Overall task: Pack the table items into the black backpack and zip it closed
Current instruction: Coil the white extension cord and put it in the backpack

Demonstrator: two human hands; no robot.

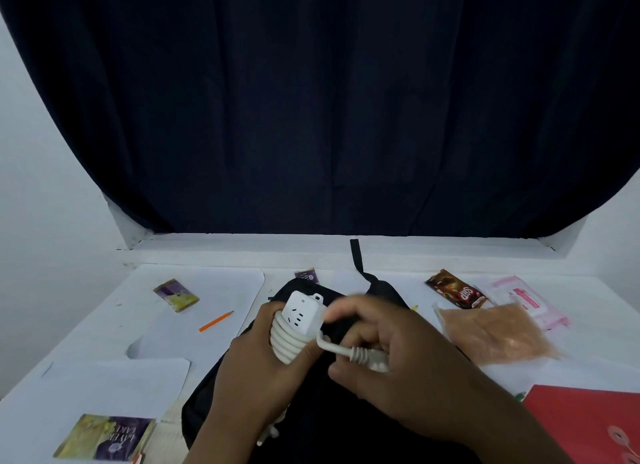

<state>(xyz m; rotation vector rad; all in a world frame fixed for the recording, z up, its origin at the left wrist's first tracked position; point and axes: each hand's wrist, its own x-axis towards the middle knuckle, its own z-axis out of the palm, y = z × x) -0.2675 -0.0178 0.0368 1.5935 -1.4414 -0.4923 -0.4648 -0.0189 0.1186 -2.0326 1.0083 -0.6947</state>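
Note:
The black backpack [377, 290] lies flat on the white table [104, 346], straight in front of me and mostly under my hands. My left hand [256, 370] grips a white power strip [299, 311] with its cord coiled around the body. My right hand [391, 359] pinches the free end of the white cord [360, 354] near the plug, just right of the strip. Both hands hover over the middle of the backpack. Whether the backpack's zip is open is hidden.
Left: a purple-yellow cake packet [176, 294], an orange pencil [216, 321], a larger cake box [105, 436] near the front edge. Behind the bag: another small packet [307, 275]. Right: a brown snack wrapper [455, 289], pink wipes [526, 299], a clear bag of brown grains [495, 332], a red folder [588, 422].

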